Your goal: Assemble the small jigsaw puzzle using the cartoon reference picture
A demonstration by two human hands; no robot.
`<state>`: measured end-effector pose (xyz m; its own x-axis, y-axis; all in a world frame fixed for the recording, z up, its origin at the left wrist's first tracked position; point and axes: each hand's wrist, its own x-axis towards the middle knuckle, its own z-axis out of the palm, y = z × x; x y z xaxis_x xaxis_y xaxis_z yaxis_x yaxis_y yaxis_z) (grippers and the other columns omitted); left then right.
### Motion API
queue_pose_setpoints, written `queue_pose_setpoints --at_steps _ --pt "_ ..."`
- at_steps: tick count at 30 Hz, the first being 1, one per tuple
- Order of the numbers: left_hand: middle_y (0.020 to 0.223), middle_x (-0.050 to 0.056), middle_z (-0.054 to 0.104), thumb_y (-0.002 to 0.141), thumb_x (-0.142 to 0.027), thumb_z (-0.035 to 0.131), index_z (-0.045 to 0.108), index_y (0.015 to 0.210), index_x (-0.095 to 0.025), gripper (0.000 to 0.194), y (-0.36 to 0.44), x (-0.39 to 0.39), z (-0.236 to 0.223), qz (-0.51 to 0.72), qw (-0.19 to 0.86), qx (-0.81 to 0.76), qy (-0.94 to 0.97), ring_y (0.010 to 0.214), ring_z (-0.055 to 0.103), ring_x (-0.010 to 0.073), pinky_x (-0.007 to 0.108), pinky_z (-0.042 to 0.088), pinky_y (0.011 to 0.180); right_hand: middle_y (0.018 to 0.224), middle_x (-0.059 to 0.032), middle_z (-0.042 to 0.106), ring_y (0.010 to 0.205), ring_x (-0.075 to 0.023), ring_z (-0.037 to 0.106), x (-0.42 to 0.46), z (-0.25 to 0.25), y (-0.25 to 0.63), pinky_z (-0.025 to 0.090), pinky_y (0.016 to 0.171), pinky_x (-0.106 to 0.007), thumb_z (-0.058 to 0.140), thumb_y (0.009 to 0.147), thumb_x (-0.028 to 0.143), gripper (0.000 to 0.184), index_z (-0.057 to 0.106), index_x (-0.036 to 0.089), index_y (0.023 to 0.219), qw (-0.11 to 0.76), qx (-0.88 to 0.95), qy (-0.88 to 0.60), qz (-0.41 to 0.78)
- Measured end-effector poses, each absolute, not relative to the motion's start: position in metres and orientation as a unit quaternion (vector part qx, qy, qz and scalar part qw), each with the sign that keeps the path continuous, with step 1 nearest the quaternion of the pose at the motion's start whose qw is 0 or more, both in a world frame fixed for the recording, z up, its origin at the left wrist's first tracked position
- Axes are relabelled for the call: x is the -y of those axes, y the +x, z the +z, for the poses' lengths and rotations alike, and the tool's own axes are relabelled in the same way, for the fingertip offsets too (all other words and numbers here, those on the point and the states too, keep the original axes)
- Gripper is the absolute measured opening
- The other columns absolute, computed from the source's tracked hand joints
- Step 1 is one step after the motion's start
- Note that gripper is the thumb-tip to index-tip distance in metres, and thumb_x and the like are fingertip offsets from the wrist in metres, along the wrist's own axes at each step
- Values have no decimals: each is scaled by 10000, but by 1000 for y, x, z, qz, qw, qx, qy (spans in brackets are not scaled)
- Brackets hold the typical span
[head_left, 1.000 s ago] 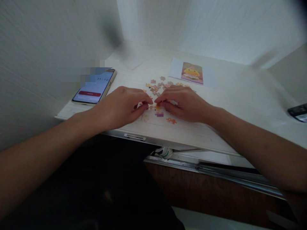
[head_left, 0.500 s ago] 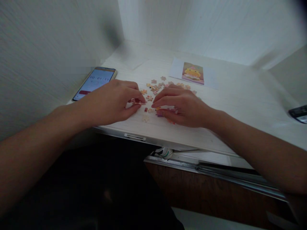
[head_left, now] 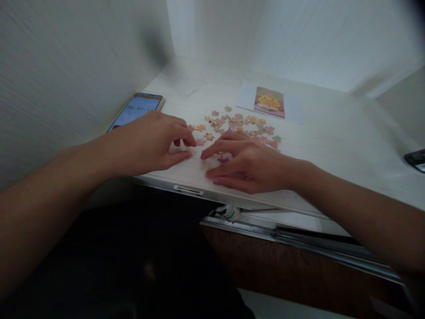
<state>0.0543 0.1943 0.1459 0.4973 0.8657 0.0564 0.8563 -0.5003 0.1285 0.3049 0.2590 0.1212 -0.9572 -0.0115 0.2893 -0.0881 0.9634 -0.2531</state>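
Observation:
Small jigsaw puzzle pieces in pink, yellow, beige and purple lie scattered on the white desktop. At their left edge is my left hand, its thumb and index fingertip apart with nothing visible between them. A pink piece lies right by that index fingertip. My right hand rests low over the nearer pieces with its fingers spread. Its fingertips touch down around a pale piece, which they partly cover. Under the same hand a purple piece shows between the fingers.
Behind the pieces lies a white sheet with a printed picture of a yellow figure. A phone showing a timer lies at the left, partly behind my left hand. A dark object sits at the far right. Walls enclose the desktop.
My right hand has moved toward the desk's front edge and spread its fingers, uncovering pieces behind it. The left thumb and index finger, earlier around a pink piece, have parted.

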Motion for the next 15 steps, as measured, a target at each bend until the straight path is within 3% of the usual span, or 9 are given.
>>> queue_pose_setpoints --at_steps 9,15 --pt "785 34 643 878 -376 496 692 848 -191 271 68 -192 147 65 56 -494 865 644 547 142 289 393 690 1166 -88 672 1034 -223 554 -259 122 305 377 897 -410 551 939 290 224 735 215 1042 129 986 16 105" --pt "747 26 642 874 -330 482 712 884 -209 260 69 -191 146 77 74 -498 860 621 537 143 289 391 688 1161 -78 683 1013 -220 569 -263 118 306 381 889 -409 541 937 278 234 726 223 1069 144 985 12 98"
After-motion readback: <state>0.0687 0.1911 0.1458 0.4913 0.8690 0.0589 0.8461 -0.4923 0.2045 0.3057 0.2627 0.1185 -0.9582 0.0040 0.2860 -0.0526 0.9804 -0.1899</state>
